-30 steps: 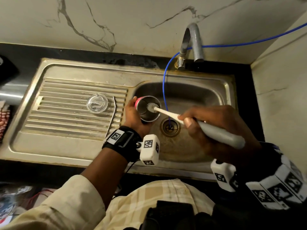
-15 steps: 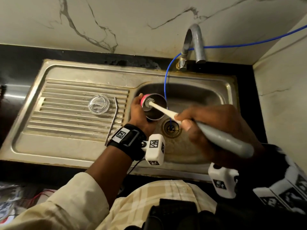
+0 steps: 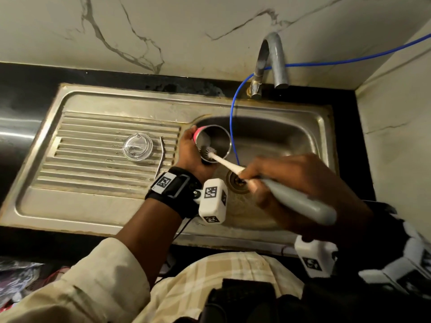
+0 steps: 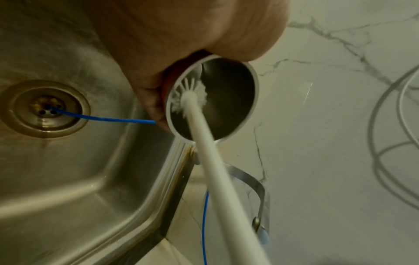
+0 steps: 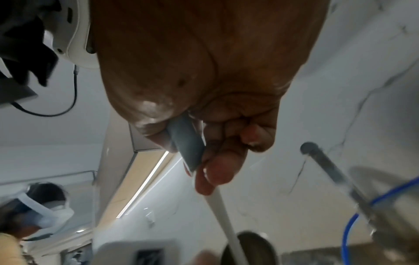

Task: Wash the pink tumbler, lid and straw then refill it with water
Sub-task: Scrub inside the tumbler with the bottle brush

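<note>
A: Over the sink point(image 3: 324, 127), the left hand point(image 3: 190, 155) wraps the tumbler point(image 3: 213, 143), tilted above the basin; the right hand point(image 3: 291, 183) grips a brush point(image 3: 224, 162), its bristles inside the cup.

B: Progress?

A: Seemingly early. The tumbler is mid-scrub; the lid point(image 3: 137, 146) and straw point(image 3: 160, 159) lie on the drainboard, whether washed cannot be told. The tap point(image 3: 272, 59) is dry, so rinsing and refilling likely remain.

B: Any lettering?

A: None readable; only square coded markers on the wrist units.

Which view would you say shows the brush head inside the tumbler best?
Left wrist: it looks into the tumbler, bristles against the wall. The head view shows them smaller; the right wrist view shows only the blurred shaft.
</note>
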A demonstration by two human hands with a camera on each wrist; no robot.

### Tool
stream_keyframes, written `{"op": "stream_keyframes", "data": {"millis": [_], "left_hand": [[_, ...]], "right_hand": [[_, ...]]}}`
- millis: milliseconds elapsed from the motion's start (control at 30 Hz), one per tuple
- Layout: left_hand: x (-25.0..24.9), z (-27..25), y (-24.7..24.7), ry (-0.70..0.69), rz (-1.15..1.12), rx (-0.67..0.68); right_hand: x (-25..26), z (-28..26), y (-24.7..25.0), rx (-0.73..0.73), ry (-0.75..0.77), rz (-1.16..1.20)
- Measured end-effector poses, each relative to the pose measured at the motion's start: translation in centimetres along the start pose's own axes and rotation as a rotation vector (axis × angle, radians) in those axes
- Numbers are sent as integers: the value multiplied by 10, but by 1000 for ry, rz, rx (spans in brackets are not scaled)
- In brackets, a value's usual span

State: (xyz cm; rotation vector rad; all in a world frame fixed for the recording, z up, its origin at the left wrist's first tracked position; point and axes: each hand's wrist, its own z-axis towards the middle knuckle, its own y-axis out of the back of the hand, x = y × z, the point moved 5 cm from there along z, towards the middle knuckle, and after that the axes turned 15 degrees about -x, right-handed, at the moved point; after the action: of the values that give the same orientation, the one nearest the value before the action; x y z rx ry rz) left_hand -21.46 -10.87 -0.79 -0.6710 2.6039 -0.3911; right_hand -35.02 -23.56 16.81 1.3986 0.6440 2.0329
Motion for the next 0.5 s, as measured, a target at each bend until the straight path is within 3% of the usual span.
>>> {"op": "stream_keyframes", "data": {"millis": [100, 167, 267, 333, 500], "left_hand": [[7, 3, 4, 18, 17, -22], [16, -4, -2, 37, 70, -7], [11, -7, -7, 32, 64, 23], [-2, -2, -3, 1, 0, 8], [5, -1, 8, 36, 28, -16]], "right_hand": [[-14, 9, 20, -90, -124, 52], [-11, 16, 16, -105, -114, 44], [3, 8, -17, 12, 6, -11], [-1, -2, -21, 51, -11, -3], [-13, 6, -1, -67, -98, 20]]}}
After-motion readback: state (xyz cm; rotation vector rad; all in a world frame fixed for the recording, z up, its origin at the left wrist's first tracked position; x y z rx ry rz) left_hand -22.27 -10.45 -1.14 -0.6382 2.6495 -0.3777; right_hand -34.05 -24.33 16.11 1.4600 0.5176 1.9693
